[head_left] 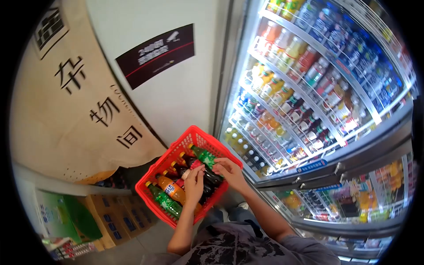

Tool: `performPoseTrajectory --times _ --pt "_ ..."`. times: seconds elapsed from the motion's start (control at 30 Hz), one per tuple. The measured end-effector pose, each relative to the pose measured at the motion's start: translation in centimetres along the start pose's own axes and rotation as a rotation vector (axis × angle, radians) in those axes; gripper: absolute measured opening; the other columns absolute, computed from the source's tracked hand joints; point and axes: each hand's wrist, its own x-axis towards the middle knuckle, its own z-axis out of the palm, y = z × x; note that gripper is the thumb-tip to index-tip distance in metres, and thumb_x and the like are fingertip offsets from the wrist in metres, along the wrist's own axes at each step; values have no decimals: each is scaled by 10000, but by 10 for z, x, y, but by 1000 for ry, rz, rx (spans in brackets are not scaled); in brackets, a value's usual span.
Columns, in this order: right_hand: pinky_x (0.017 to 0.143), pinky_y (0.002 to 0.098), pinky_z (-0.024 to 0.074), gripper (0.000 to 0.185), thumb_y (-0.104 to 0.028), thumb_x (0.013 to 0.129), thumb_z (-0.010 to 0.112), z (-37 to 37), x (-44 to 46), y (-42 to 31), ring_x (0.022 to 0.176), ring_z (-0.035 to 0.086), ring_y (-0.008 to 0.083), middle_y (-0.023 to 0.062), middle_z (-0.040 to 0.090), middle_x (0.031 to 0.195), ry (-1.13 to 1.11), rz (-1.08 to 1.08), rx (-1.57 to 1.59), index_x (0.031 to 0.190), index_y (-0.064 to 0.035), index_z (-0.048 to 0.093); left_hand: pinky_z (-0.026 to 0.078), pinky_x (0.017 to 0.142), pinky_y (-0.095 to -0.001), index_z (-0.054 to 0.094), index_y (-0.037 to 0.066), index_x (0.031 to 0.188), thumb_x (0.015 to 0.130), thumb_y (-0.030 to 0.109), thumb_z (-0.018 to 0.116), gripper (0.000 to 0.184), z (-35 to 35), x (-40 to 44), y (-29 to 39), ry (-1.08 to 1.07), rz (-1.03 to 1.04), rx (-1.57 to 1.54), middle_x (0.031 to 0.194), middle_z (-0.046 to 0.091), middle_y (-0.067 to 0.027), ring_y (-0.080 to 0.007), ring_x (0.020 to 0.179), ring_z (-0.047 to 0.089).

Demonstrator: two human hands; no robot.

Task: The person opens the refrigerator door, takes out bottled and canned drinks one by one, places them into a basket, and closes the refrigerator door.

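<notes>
A red plastic basket [152, 194] stands below me, filled with several bottles lying side by side. In it I see a green soda bottle [164, 199] at the near left, an orange soda bottle [171, 188] beside it, and dark cola bottles [213, 177] further right. Another green bottle [203, 154] lies at the far side. My left hand [194, 183] is over the middle of the bottles with its fingertips pinched together. My right hand [230, 173] is just right of it, fingers bent and closed near the second green bottle's lower end. What either pinch holds, if anything, is too small to tell.
On the right rises a lit drinks fridge [291, 88] with several shelves of bottles. Cardboard boxes [110, 221] and a green carton [66, 216] stand on the floor at left. A cloth curtain with writing [48, 119] hangs beside a white wall [176, 106].
</notes>
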Motion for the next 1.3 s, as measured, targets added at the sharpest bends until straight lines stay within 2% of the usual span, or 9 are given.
performPoseTrajectory --times 0.2,0.27,0.67,0.87,1.03,1.1,1.2,1.27,1.3 --pt "902 292 521 290 -102 997 532 -53 -47 -23 1010 633 167 99 630 1100 133 -150 74 1267 3 538 513 832 -306 636 2 1182 983 116 515 259 64 5 26 -153 79 -98 1040 696 -144 -206 928 669" --pt "891 281 523 304 -83 991 537 -73 -69 -32 987 638 152 106 631 1102 186 -176 102 1283 1 529 500 831 -274 614 -13 1209 998 111 506 267 89 -2 47 -222 60 -120 1051 685 -103 -150 920 645" --pt "898 308 522 281 -147 1005 539 -210 -245 -80 1042 620 170 112 645 1113 715 -460 76 1237 9 566 483 820 -251 604 0 1243 1009 117 498 283 265 -82 134 -746 155 -347 1080 676 -81 -127 929 626" --pt "883 289 479 400 -145 986 571 -251 -305 -77 1016 597 140 99 645 1118 945 -650 -47 1355 -47 450 489 890 -267 550 -26 1315 1009 110 514 337 322 -120 152 -862 178 -426 1206 636 -100 -140 1038 615" --pt "903 306 476 415 -189 960 615 -272 -323 -57 1056 597 163 106 642 1165 1112 -556 -158 1327 -36 495 468 945 -290 419 38 1451 995 109 531 475 354 -137 143 -931 191 -381 1389 524 -116 -180 1140 591" --pt "927 299 465 403 -174 966 603 -276 -322 -62 1090 581 158 105 619 1213 1077 -525 -190 1330 -34 503 461 927 -293 317 53 1509 1007 118 504 540 357 -137 154 -954 260 -373 1463 455 -117 -222 1256 515" --pt "947 279 451 382 -191 976 594 -277 -309 -68 1107 572 143 111 611 1246 1058 -495 -228 1312 -17 538 463 926 -297 314 53 1511 1003 106 499 544 357 -127 157 -984 253 -376 1533 362 -126 -226 1261 517" --pt "860 287 493 400 -269 963 614 -274 -297 -75 976 636 167 125 666 1119 1121 -406 -261 1253 4 577 464 924 -296 302 60 1517 1004 107 488 548 355 -118 160 -1018 284 -362 1545 343 -128 -227 1261 519" --pt "789 279 491 396 -316 956 627 -275 -289 -78 877 628 150 99 680 996 1052 -476 -173 1170 17 613 465 921 -293 293 66 1521 1007 112 484 551 353 -117 161 -1056 248 -382 1547 340 -130 -227 1261 519"
